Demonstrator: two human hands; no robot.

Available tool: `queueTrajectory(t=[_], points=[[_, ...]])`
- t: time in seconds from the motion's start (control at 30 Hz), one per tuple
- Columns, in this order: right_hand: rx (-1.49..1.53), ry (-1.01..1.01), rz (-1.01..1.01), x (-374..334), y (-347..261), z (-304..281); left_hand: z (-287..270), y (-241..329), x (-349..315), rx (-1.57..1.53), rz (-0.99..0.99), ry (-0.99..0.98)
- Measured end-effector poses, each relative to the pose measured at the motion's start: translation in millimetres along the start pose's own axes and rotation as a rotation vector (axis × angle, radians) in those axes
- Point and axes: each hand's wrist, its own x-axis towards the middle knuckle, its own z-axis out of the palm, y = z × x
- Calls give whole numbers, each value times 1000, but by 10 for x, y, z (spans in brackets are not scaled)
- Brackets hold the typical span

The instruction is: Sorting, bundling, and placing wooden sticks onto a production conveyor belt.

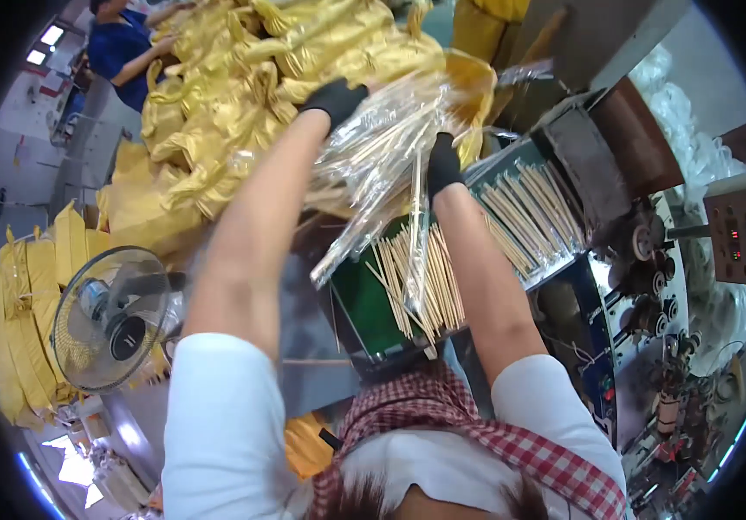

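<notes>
Both my hands wear black gloves and are up at a loose bundle of chopsticks in clear plastic sleeves [382,143]. My left hand [336,101] grips the bundle from its left side. On the right side, my right hand [444,166] is closed on it, its fingers partly hidden by shiny film. Some sleeved sticks hang down toward me over a green-bottomed tray [357,299]. In that tray lie bare wooden chopsticks [403,269]. The bundle is blurred in places, and an open yellow sack [475,82] is just behind it.
Tied yellow sacks [217,113] pile up at the far left and centre. More wrapped chopsticks [533,208] lie in a machine's tray at right, beside rollers [646,251] and a control box [737,227]. A fan [113,316] stands left. Another person [122,48] works at the far left.
</notes>
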Motion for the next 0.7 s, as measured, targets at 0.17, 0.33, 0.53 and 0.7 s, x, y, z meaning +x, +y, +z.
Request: queueTrajectory(t=[0.17,0.33,0.53,0.7], points=[[-397,112,-953,-990,374,-233,-5,-241,-1231,-16,503,763],[-873,164,-826,-1534,772,-967,1132,-945,-2626,-34,-38,743],[-180,325,-238,-399,-248,-1554,1938,-1346,-3198,-1275,-659,171],[-629,-285,-779,-61,-701,-110,1888,-1132,-2039,-1593,-48,339]])
